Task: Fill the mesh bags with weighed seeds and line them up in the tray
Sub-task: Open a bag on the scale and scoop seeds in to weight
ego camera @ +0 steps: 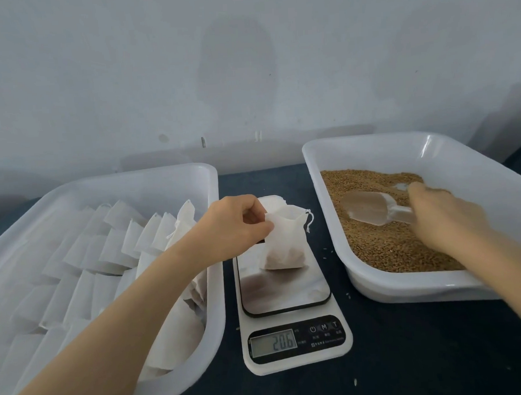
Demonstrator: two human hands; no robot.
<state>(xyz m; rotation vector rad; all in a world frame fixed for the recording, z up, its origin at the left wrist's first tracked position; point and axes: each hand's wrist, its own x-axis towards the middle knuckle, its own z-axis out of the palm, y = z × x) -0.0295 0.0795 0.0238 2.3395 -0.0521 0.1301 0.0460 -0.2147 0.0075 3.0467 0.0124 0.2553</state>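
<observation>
On the scale's platform, 12 o'clock end: the mesh bag (pixel 284 247) stands upright. Its lower half is darker with seed and its upper half is slack.
Left hand (pixel 233 226): its fingers (pixel 262 227) pinch the bag's top edge on the 9 o'clock side, keeping it up.
Right hand (pixel 447 217): at 3 o'clock and blurred. Its fingers seem wrapped round the handle of the clear scoop (pixel 371 208), whose bowl lies on the seeds (pixel 385 248).
Scale (pixel 294 355): sits on the dark table (pixel 412 355) between the two trays. The display at its 6 o'clock end reads 20.6.
Bag tray (pixel 184 379): at 9 o'clock, white, holding bags that lean in overlapping rows.
Seed tray (pixel 409 292): at 3 o'clock, white, with loose grain heaped toward its near side.
Drawstring (pixel 309 220): hangs loose at the bag's 3 o'clock corner, not yet pulled.
Handling: probably very light and limp. The thin fabric keeps no shape of its own, and the load settles at the bottom. Released with its mouth open, it would likely slump and spill.
Where to hold: the top hem, pinched as it is now. Once the string is drawn, hold the gathered neck and put a hand under the base for the carry to 9 o'clock.
Caution: pressing or lifting while reading the display would likely skew the figure. A few grains already lie on the table near 4 o'clock.
</observation>
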